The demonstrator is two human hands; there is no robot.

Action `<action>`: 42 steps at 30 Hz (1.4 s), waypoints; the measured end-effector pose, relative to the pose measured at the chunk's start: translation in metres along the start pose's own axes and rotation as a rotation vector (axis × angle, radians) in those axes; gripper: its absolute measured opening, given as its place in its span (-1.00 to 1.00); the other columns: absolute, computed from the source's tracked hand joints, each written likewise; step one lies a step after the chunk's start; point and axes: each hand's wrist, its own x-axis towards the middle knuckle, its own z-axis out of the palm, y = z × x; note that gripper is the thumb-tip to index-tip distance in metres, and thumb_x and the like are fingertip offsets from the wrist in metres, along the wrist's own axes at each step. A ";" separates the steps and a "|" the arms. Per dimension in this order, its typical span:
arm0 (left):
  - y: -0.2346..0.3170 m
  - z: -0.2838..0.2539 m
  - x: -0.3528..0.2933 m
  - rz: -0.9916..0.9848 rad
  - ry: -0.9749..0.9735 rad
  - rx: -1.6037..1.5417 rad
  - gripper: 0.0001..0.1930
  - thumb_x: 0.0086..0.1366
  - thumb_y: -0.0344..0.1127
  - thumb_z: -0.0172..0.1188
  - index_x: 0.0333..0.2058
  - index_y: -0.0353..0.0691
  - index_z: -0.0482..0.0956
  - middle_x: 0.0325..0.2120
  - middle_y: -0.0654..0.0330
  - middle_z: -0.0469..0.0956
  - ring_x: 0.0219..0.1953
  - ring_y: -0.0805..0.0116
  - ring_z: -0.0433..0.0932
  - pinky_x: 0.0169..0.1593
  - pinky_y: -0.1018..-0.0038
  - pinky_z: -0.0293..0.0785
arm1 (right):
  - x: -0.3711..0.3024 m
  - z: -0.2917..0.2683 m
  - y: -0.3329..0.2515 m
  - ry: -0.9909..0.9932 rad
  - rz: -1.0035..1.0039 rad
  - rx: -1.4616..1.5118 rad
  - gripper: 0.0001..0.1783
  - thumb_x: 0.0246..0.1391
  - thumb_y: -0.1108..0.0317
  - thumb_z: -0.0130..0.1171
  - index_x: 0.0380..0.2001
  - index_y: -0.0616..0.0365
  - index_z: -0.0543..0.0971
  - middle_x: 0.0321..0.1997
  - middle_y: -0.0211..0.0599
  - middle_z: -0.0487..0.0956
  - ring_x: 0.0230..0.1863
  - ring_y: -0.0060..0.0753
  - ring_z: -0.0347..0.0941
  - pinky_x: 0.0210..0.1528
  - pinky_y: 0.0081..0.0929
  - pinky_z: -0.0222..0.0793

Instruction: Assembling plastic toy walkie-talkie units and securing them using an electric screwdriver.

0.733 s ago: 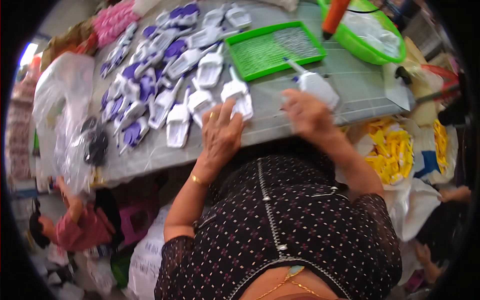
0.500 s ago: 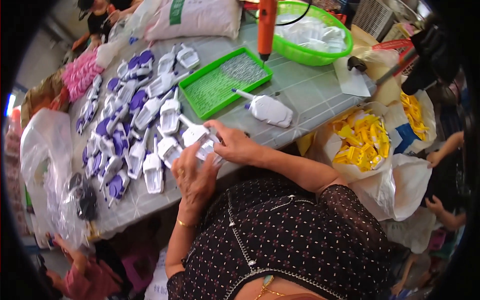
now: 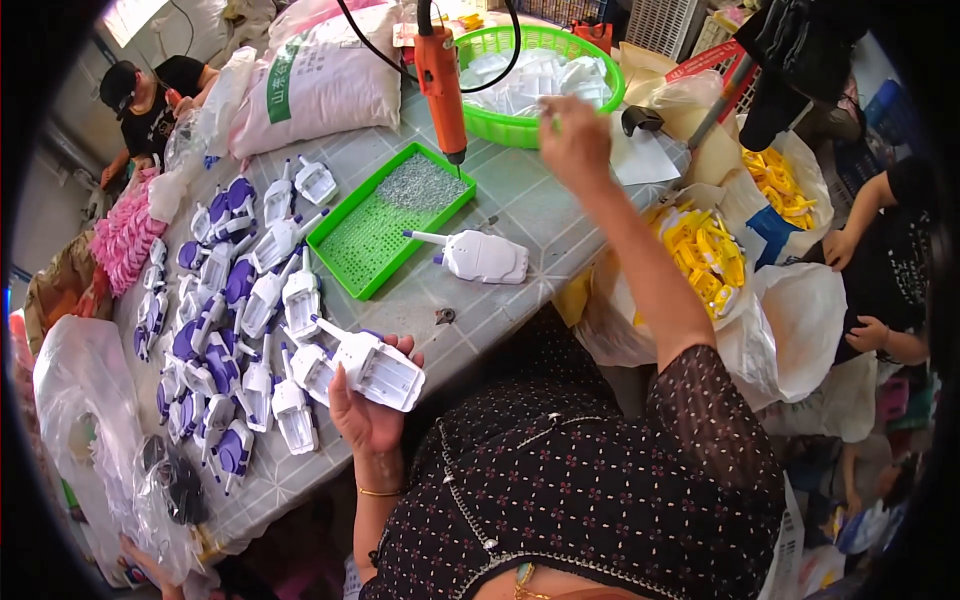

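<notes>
Left of the lower centre of the frame, the left hand (image 3: pixel 368 420) gripped a white plastic shell (image 3: pixel 382 374) in its fingers, hollow side up. Right of the upper centre, the right hand (image 3: pixel 577 145) was at the green basket (image 3: pixel 500 130); whether its blurred fingers held anything, I could not tell.

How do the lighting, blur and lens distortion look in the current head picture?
Head view: black, rounded borders from the fisheye lens; a washed-out bright patch at the upper left; pale highlights on the clear plastic bag; the right hand a little soft, probably motion blur; the white case in the left hand fairly crisp.
</notes>
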 end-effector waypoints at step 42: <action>-0.002 -0.023 0.021 -0.133 0.020 0.260 -0.35 0.44 0.04 0.14 0.29 -0.34 0.31 0.16 -0.14 0.41 0.08 -0.05 0.48 0.23 0.06 0.44 | 0.016 0.045 0.086 0.487 0.581 0.680 -0.79 0.10 0.35 0.26 -0.23 0.21 0.56 -0.42 -0.08 0.66 -0.41 -0.13 0.65 -0.30 -0.25 0.55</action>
